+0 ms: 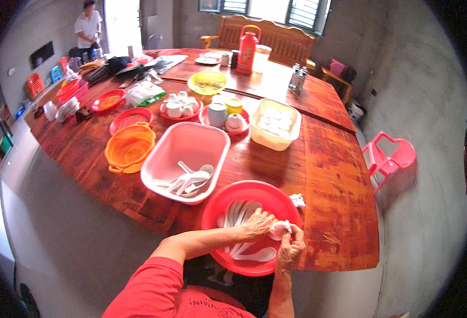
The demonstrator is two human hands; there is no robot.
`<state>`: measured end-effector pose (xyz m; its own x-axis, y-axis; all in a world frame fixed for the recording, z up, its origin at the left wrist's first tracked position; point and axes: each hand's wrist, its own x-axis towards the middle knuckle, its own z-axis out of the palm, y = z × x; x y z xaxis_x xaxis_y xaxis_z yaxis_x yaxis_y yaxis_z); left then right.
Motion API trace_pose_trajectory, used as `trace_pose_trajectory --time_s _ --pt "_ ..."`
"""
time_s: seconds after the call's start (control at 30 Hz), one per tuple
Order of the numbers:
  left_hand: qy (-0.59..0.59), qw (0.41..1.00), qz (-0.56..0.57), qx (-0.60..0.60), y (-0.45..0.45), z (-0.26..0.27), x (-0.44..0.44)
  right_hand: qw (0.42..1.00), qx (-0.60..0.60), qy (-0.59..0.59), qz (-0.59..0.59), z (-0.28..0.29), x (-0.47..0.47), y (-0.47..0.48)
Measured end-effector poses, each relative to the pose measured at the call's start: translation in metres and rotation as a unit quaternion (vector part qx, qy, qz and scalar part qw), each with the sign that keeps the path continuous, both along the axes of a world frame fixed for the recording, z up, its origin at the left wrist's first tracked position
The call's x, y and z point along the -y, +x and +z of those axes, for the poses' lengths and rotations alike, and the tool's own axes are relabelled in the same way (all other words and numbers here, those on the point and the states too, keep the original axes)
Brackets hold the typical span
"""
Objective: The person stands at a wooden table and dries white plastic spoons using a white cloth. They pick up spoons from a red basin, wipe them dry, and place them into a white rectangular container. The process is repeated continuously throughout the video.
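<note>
A round red plastic basin (pixel 253 187) sits at the table's near edge, below both hands. Inside it lie several white spoons (pixel 237 212) in a fanned row, with another white spoon (pixel 259 254) lower down. Over the basin's right side, my left hand (pixel 260 223) reaches across and grips a white wad (pixel 280 230), possibly tissue. From the right, my right hand (pixel 291 247) pinches the same wad between thumb and fingers. Whether something is wrapped inside it is hidden. Just beyond the basin rests a pink rectangular tub (pixel 185 141) holding white spoons and ladles (pixel 189 181).
A crumpled white tissue (pixel 297 200) lies right of the basin. Beyond are an orange colander (pixel 130 147), a cream tub (pixel 277 141) with white pieces, red plates with cups (pixel 174 108), and a red thermos (pixel 247 53). A person (pixel 88 28) stands far left. A pink chair (pixel 390 155) stands right.
</note>
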<state>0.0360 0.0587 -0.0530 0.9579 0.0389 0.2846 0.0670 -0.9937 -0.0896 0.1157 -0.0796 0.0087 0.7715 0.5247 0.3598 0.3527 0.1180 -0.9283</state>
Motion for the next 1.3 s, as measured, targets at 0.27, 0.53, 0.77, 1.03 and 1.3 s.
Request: trace_pose_trajectory --time_s 0.27,0.53,0.77,1.03,1.3 --pt "-0.294 0.940 0.165 -0.052 0.007 0.037 0.010 0.999 -0.016 -0.009 0.040 0.008 -0.001 -0.004" --pt "-0.678 0.714 0.172 0.027 -0.018 0.073 0.015 0.976 0.176 -0.126 -0.011 0.009 -0.022 0.005" --pt "-0.871 0.441 0.161 0.144 -0.015 0.063 0.021 0.979 0.136 -0.151 -0.032 0.010 -0.052 -0.001" --pt "-0.691 0.660 0.143 0.256 -0.019 0.038 0.007 0.954 0.071 -0.194 0.215 0.019 -0.045 -0.015" --pt "-0.798 0.524 0.104 0.281 -0.017 0.046 0.010 0.778 0.371 -0.480 0.168 0.004 -0.027 0.000"
